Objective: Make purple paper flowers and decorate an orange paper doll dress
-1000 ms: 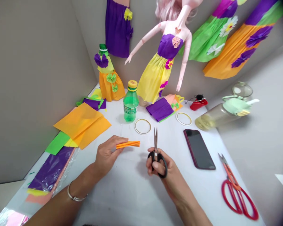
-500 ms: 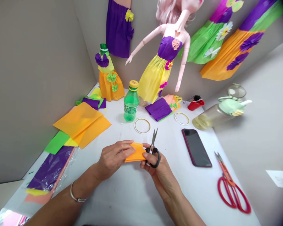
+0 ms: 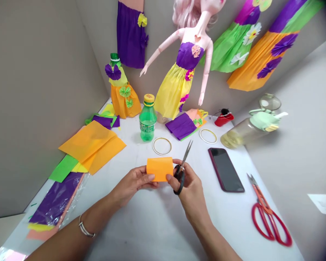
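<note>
A folded piece of orange fabric or paper is held up between both hands over the white table. My left hand pinches its left end, thumb in front and fingers behind. At the right end, my right hand grips the piece between thumb and fingers. Small black-handled scissors hang on that same hand, blades pointing up and away, nearly closed. A gold-and-white bangle lies just beyond the orange piece.
Left lie orange sheets and a purple packet. A green bottle, a dressed doll and a bottle in an orange skirt stand behind. Right are a phone, red-handled scissors and a water bottle.
The orange piece has been raised and turned so its broad face shows. My left fingers have shifted from on top of it to its left end. The view has moved slightly.
</note>
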`<state>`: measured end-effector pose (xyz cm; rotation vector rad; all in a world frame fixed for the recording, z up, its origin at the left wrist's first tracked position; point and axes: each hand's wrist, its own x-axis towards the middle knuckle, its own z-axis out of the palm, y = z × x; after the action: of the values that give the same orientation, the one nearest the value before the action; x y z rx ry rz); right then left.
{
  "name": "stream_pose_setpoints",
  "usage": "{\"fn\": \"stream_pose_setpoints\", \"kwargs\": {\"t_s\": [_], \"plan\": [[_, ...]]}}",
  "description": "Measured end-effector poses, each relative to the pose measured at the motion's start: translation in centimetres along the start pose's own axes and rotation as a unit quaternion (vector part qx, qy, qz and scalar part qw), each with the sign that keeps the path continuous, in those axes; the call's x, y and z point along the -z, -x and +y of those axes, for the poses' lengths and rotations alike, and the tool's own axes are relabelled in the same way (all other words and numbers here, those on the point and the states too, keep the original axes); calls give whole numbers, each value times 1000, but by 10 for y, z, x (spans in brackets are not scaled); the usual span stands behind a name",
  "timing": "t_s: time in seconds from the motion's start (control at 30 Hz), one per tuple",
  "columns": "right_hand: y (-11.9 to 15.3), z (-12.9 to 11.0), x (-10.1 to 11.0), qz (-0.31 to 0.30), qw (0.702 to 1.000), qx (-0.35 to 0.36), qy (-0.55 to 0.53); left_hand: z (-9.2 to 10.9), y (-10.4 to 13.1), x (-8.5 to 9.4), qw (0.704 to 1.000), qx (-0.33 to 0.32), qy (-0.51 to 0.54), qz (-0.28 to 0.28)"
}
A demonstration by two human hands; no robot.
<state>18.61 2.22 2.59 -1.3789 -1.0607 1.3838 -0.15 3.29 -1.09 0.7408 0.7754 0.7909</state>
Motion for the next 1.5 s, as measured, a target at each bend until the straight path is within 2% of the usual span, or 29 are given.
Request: {"fn": "stream_pose_setpoints", "kwargs": {"t_s": [0.1,0.17,0.3,0.4,0.7,1.5], "plan": [[-2,-3,7,-52,999,0,-4,0,-4,3,995,-10,78,53],[-1,-4,15,-129,991,11,-26,2,-6,7,983,-23,158,86],[6,1,26,-331,938,-33,-92,5,-9,15,952,-41,266,146],[9,6,24,-397,909,-70,-111,5,-9,17,945,-45,284,155],[5,7,18,-408,902,-67,-123,5,-8,12,960,-43,249,118],[6,11,22,-412,900,-67,-127,4,-6,8,973,-58,200,96]]}}
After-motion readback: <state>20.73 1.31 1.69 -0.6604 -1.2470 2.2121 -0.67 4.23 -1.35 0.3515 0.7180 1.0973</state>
